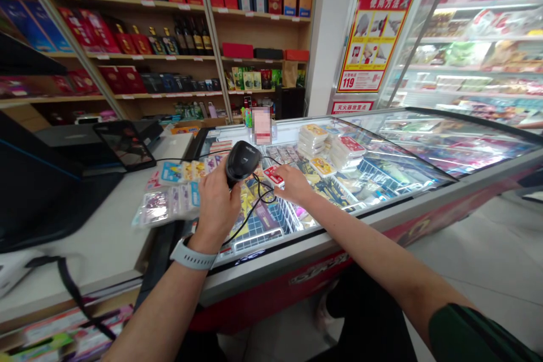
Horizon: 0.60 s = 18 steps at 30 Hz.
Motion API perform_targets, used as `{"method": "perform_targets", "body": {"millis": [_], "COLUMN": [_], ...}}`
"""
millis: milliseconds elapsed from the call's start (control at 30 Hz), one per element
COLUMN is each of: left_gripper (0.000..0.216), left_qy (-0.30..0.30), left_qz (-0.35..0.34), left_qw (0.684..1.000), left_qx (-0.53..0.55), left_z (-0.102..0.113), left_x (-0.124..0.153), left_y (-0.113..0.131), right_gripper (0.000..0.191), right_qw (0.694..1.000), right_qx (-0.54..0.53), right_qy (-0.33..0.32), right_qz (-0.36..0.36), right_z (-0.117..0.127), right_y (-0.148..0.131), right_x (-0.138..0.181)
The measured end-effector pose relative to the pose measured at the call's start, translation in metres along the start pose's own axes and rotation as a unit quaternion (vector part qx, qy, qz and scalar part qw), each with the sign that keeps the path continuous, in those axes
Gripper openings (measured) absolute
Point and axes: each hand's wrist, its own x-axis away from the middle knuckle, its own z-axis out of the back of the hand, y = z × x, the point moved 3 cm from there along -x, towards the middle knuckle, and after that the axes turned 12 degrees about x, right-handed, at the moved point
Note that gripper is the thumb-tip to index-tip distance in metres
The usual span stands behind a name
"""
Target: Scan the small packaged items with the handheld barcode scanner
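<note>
Glass-top freezer under L hand, gripping scanner; R hand holds red pkt; below it, bskt w/ asstd packs.

A thin, looped black cable obstructs between the hands; right of the stacked flat white packets, the glass freezer top lies free.

A pale grey strap with small dark slots is worn on the left wrist. A dark green short sleeve is seen lower right, black trousers bottom centre.
</note>
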Motion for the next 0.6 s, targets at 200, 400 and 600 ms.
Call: {"method": "perform_targets", "body": {"millis": [200,400,600], "left_gripper": [0.057,0.058,0.056], "left_qy": [-0.009,-0.043,-0.08], "left_qz": [-0.017,-0.025,-0.034], "left_qw": [1.0,0.999,0.996], "left_qx": [-0.004,0.006,0.011], "left_z": [-0.004,-0.007,-0.011], "left_x": [0.002,0.003,0.005], "left_y": [0.0,0.005,0.009], "right_gripper": [0.02,0.023,0.028], "right_qw": [0.849,0.647,0.612], "right_qx": [-0.466,-0.714,-0.751], "right_qy": [0.082,0.08,0.081], "right_qz": [-0.236,-0.255,-0.235], "right_z": [0.004,0.011,0.016], "right_y": [0.031,0.034,0.028], "right_x": [-0.01,-0.015,-0.015]}}
